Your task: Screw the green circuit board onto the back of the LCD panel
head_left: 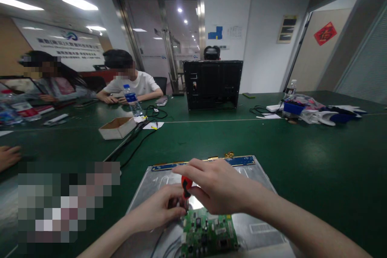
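A screwdriver [186, 185] with a red and black handle stands nearly upright over the top left corner of a green circuit board [210, 231]. My right hand [219, 185] grips the handle from above, its index finger reaching over the top. Down at the shaft, my left hand [163, 207] is closed, thumb and fingertips pinched about the lower end. Whether a screw sits under the tip is hidden. The board lies on a silver metal panel [145, 191], which has a blue circuit strip [244, 161] along its far edge. Thin cables [173, 246] run beside the board.
A black monitor-like unit [213, 84] stands across the green table [317, 169]. At left are an open box [117, 129], a water bottle [132, 98] and black cables [134, 133]. Bags and gloves [317, 111] lie right. Co-workers [136, 78] sit opposite; another person's hand [9, 157] is near left.
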### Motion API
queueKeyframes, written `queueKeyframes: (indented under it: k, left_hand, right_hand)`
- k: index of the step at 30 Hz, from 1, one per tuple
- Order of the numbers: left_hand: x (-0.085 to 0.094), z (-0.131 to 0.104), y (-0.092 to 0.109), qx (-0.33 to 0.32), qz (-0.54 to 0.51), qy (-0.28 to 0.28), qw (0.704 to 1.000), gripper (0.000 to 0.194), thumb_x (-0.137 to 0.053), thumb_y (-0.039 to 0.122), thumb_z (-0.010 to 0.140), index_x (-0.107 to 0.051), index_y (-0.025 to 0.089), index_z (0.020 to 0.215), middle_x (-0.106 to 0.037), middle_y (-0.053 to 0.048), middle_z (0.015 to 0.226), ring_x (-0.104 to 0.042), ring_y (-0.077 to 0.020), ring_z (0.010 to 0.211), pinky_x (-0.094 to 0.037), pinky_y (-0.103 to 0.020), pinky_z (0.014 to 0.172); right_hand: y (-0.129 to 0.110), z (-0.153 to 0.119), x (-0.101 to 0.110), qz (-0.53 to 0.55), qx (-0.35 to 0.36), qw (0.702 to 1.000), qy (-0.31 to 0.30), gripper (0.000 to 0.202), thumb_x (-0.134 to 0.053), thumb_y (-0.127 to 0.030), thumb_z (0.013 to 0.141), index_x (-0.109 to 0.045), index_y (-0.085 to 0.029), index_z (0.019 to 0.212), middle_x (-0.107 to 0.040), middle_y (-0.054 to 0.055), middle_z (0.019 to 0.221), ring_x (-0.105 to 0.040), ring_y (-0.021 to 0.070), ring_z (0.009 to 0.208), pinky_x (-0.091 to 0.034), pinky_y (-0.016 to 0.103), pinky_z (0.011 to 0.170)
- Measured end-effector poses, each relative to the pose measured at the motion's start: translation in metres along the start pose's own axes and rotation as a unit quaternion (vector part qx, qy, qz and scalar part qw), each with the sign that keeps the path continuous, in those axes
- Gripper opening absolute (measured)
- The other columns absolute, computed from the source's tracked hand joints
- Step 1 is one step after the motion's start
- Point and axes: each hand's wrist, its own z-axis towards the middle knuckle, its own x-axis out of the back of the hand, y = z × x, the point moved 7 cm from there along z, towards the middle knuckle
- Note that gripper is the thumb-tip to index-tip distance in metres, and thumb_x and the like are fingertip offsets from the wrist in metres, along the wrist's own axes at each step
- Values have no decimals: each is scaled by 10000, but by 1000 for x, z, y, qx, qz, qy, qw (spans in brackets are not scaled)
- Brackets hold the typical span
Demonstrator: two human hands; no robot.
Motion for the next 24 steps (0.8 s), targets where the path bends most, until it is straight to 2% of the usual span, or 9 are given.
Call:
queueKeyframes:
  k: [4,8,12,15,18,21,24]
  left_hand:
    - [1,0,2,-24,-11,8,1000,152,-574,260,729,-655,180,831,-553,24,737,-488,-154,645,-387,-241,602]
    - [-1,-1,-2,-31,-7,9,999,145,-576,243,738,-652,177,843,-565,12,764,-517,-176,700,-409,-259,652]
    - [0,-1,0,-34,-5,11,999,107,-570,231,739,-617,183,822,-540,22,742,-502,-172,692,-386,-253,637]
    - [1,-1,4,-47,-16,18,999,89,-589,271,743,-546,194,740,-465,42,694,-449,-154,652,-353,-242,601]
    - [1,0,5,-50,-33,13,998,164,-609,338,777,-539,195,741,-465,39,694,-437,-154,647,-357,-243,594]
    - [0,1,5,-53,-32,5,998,123,-603,305,772,-568,188,758,-489,35,696,-444,-154,640,-370,-252,607]
    - [-1,1,4,-40,-23,-7,999,78,-586,262,757,-598,187,773,-483,43,679,-440,-146,618,-371,-248,597]
  right_hand:
    - [4,0,-1,-28,-14,999,31,357,-572,-231,966,-505,-186,1314,-678,63,1090,-641,179,771,-381,284,540]
    - [7,0,-6,-52,0,997,49,221,-601,-351,984,-577,-216,1158,-690,23,991,-620,157,705,-292,279,497]
    - [9,-1,-9,-50,0,998,47,238,-619,-399,973,-591,-204,1106,-692,22,997,-632,162,721,-320,282,505]
    - [8,-2,-7,-14,7,999,37,405,-652,-409,938,-543,-175,1250,-693,61,1098,-663,194,833,-426,293,583]
    - [3,-3,-3,30,30,999,28,674,-655,-424,921,-376,-134,1461,-613,142,1351,-654,240,1041,-513,334,744]
    - [1,-3,-2,34,32,999,24,632,-548,-341,982,-307,-101,1515,-513,173,1484,-617,263,1160,-528,368,844]
    - [1,-2,-3,10,25,999,25,552,-448,-196,1001,-299,-86,1521,-536,178,1457,-627,255,1138,-530,369,826]
